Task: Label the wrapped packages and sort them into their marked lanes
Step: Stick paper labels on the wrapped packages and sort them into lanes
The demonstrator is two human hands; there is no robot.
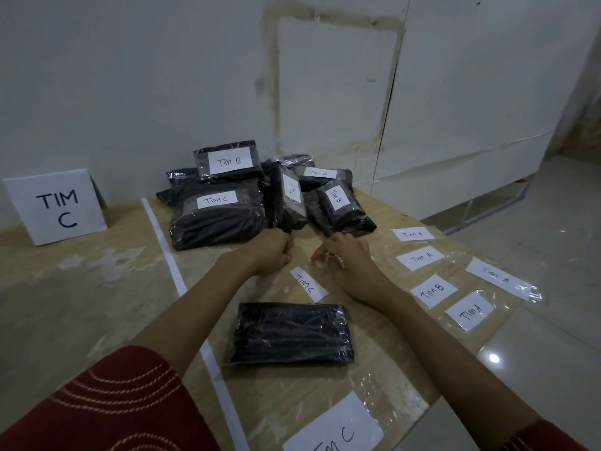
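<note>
An unlabelled black wrapped package (290,333) lies on the wooden table (97,288) in front of me. Just beyond it a small paper label reading TIM C (307,284) on clear tape lies between my hands. My left hand (271,252) is curled into a fist at the label's upper left end. My right hand (346,257) has its fingertips pinched together at the glinting tape edge above the label. Behind both hands sits a pile of labelled packages, among them one marked TIM C (217,216) and others marked TIM B (229,161).
A standing sign TIM C (57,206) marks the left lane, bounded by a white tape line (169,255). Spare labels TIM A (420,257) and TIM B (433,291) lie on clear tape at the right. Another TIM C slip (335,431) lies at the near edge. The table's right edge drops to tiled floor.
</note>
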